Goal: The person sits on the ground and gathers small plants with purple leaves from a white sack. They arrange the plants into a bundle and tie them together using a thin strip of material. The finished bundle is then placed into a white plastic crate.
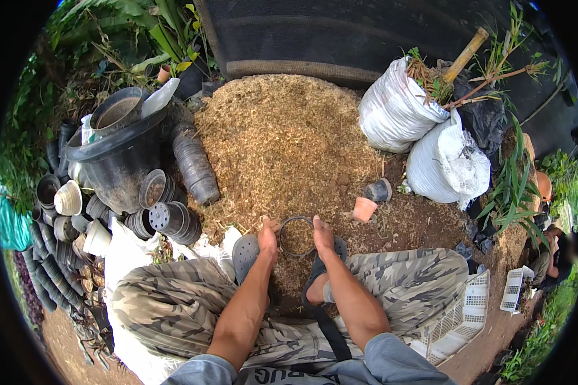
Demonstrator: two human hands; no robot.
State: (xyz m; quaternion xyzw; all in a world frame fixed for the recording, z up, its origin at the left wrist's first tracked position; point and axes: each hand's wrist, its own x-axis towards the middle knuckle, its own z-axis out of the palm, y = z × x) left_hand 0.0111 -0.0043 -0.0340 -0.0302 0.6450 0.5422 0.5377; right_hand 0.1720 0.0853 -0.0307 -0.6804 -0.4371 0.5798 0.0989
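Between my feet stands a round black plastic plant pot (297,218), seen from above. Brown loose material like the heap's shows inside its rim. My left hand (268,237) is just left of the pot, a small gap from the rim, fingers apart. On the other side my right hand (323,235) is held close against the rim; whether it touches is hard to tell. Neither hand appears to grip anything. Straight ahead rises a large heap of brown husk-like potting material (279,139).
Stacked black pots (195,163) and a big black tub (118,154) crowd the left. An orange pot (364,209) and a small black pot (378,190) lie right of the heap. White sacks (443,159) stand farther right. White plastic crates (455,327) are behind my right knee; a person (556,260) is beyond.
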